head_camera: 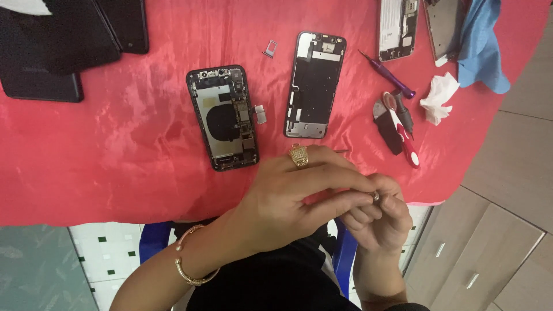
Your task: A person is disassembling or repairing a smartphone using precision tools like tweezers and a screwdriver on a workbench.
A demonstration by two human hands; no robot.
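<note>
Hands: left hand [288, 193] and right hand [377, 216] pinch one tiny metallic part [375, 196], mostly hidden by fingertips; kind indistinct. Opened phone [223, 117] lies nearby.

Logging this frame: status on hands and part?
Left hand and right hand together, fingertips pinching a small metal part. Opened phone and its screen frame untouched on the red cloth. Nothing in the way.

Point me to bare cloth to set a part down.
Widest free patch: red satin cloth left of the opened black phone body, below the dark tablets. A narrow strip lies between that body and the detached phone frame. Crowded: right side around the purple screwdriver, red-and-white tool, crumpled white tissue.
</note>
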